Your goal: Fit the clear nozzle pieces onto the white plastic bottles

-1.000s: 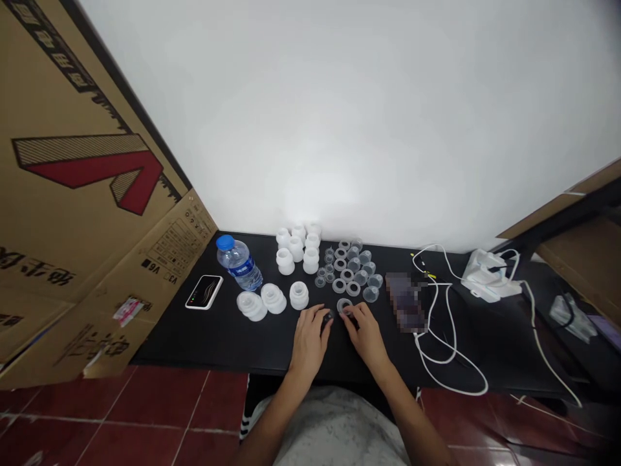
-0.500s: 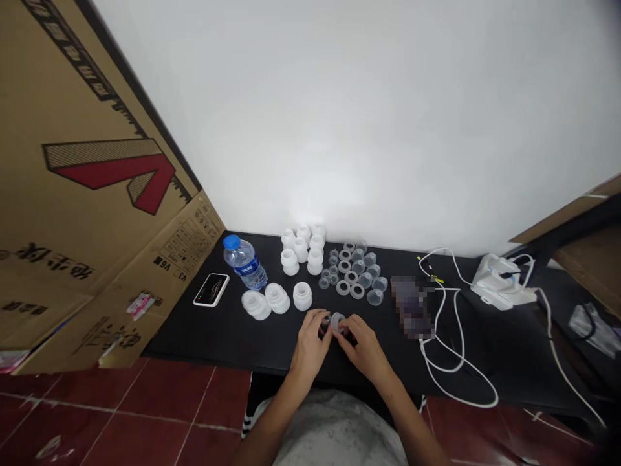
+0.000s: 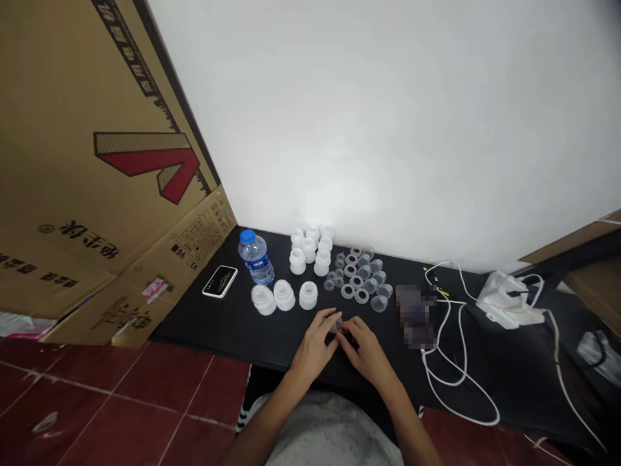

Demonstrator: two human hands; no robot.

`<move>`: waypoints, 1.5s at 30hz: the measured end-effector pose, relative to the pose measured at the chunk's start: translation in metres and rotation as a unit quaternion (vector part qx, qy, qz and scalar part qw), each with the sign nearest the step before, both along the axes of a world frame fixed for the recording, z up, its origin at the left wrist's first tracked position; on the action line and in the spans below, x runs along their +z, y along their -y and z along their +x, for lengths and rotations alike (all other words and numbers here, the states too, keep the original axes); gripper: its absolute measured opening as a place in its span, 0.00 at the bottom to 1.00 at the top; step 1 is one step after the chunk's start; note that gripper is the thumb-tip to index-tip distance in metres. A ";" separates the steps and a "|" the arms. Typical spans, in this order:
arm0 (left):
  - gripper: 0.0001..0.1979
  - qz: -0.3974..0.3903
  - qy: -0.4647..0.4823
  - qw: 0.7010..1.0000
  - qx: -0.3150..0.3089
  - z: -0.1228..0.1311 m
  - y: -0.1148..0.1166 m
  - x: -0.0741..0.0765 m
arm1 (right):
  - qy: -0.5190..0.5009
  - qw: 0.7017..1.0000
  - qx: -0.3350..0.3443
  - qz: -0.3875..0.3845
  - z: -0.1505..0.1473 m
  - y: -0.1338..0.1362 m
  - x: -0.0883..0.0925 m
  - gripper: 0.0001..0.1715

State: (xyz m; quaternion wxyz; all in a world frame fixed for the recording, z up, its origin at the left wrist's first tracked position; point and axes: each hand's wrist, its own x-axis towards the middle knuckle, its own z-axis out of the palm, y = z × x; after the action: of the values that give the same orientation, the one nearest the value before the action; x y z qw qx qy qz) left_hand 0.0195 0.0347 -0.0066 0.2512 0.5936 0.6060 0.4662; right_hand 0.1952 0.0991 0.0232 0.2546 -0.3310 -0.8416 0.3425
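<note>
My left hand point(image 3: 314, 344) and my right hand point(image 3: 363, 349) meet near the table's front edge. Between their fingertips is a small translucent plastic piece point(image 3: 336, 326), gripped from both sides and partly covered by the fingers. Just beyond my left hand stand white plastic collars, the nearest one point(image 3: 308, 296) upright with its opening showing. Farther back, more white collars point(image 3: 309, 249) stand in a cluster by the wall. Past my right hand lie several clear flat rings point(image 3: 361, 296), small clear caps point(image 3: 329, 285) and clear domed cups point(image 3: 379, 303).
A water bottle point(image 3: 257, 259) and a white-edged device point(image 3: 220, 281) are on the left of the black table point(image 3: 228, 330). A cardboard box point(image 3: 121, 226) rises beside them. On the right are a pixelated dark object point(image 3: 416, 317), white cables point(image 3: 463, 362) and a white power strip point(image 3: 507, 301).
The view has swung slightly left, shifting the scene rightward. Both hands still hold the translucent piece, and its round rim, visible earlier, is now more hidden by my fingers.
</note>
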 end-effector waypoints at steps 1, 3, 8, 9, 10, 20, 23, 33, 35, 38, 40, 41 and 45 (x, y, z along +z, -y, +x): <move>0.30 0.002 -0.007 1.000 0.000 0.000 0.000 -0.001 | 0.000 1.000 0.001 0.000 0.001 0.000 -0.001 0.10; 0.25 0.009 -0.011 1.000 0.008 0.000 0.000 -0.001 | -0.014 1.000 -0.023 0.000 0.000 0.001 -0.005 0.10; 0.23 0.048 -0.032 0.998 0.003 0.002 0.001 0.000 | -0.083 0.989 -0.121 0.015 -0.004 0.000 -0.022 0.13; 0.24 0.054 -0.037 0.998 -0.003 0.002 0.001 0.000 | -0.083 0.990 -0.116 0.018 -0.004 -0.001 -0.023 0.12; 0.25 0.057 -0.039 0.998 -0.007 0.003 0.001 0.000 | -0.082 0.991 -0.107 0.022 -0.004 0.000 -0.024 0.11; 0.24 0.060 -0.039 0.997 0.004 0.005 0.001 -0.002 | -0.095 0.990 -0.103 0.019 -0.001 0.005 -0.023 0.10; 0.24 0.053 -0.049 0.997 -0.025 0.004 0.001 0.000 | -0.109 0.986 -0.123 -0.006 -0.001 0.003 -0.023 0.11; 0.26 0.038 -0.058 0.997 -0.038 0.003 0.003 -0.001 | -0.115 0.986 -0.120 -0.027 0.000 0.003 -0.025 0.09; 0.26 0.044 -0.062 0.996 -0.037 0.003 0.003 -0.002 | -0.116 0.986 -0.116 -0.026 -0.001 0.003 -0.026 0.08; 0.26 0.046 -0.068 0.996 -0.030 0.004 0.003 -0.004 | -0.124 0.985 -0.116 -0.026 -0.001 0.004 -0.027 0.07; 0.26 0.044 -0.066 0.997 -0.024 0.006 0.003 -0.004 | -0.132 0.984 -0.116 -0.022 -0.001 0.005 -0.027 0.07; 0.25 0.042 -0.064 0.997 -0.022 0.006 0.004 -0.004 | -0.134 0.984 -0.114 -0.020 0.000 0.005 -0.027 0.07; 0.24 0.029 -0.045 0.998 -0.022 0.008 0.005 -0.002 | -0.128 0.987 -0.096 -0.002 0.002 0.007 -0.027 0.07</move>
State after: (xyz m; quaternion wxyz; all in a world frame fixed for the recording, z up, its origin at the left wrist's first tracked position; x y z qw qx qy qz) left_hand 0.0278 0.0299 -0.0086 0.2168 0.6340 0.5898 0.4507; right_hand 0.1969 0.0925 -0.0035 0.3912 -0.3644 -0.7657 0.3577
